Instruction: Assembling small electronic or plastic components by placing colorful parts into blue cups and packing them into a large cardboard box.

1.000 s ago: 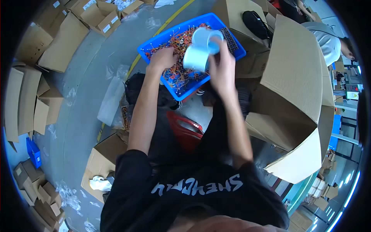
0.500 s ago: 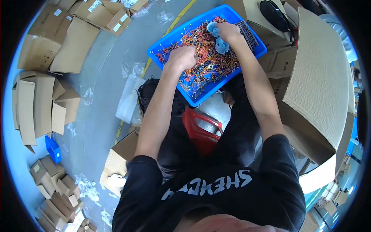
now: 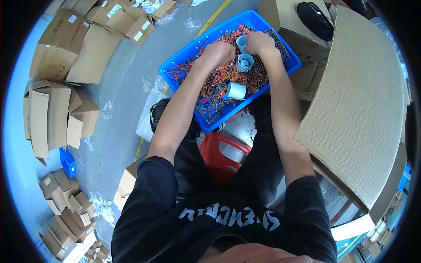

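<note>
A blue tray (image 3: 180, 113) lies beyond my knees, heaped with small parts on orange and red wires. My right hand (image 3: 259, 44) is at the tray's far right, its fingers closed at the rim of a light-blue cup (image 3: 241, 41). Just nearer me a second light-blue cup (image 3: 244, 62) stands with its mouth up, something small inside. A third cup (image 3: 236, 90), pale on its outside, lies tipped over on the wired parts. Over the left half of the heap, my left hand (image 3: 217, 55) has its fingers curled together; what they hold is hidden.
Dark parts in rows (image 3: 279, 44) fill the tray's right end. A large open cardboard box (image 3: 351, 101) rises close by my right arm, and a black case (image 3: 315, 21) rests beyond it. Between my legs is a red stool (image 3: 219, 162). Cardboard boxes (image 3: 55, 114) line the left.
My left hand has moved away from me and slightly right over the heap. A tipped pale cup now lies in the near part of the tray. My right hand stays by its cup.
</note>
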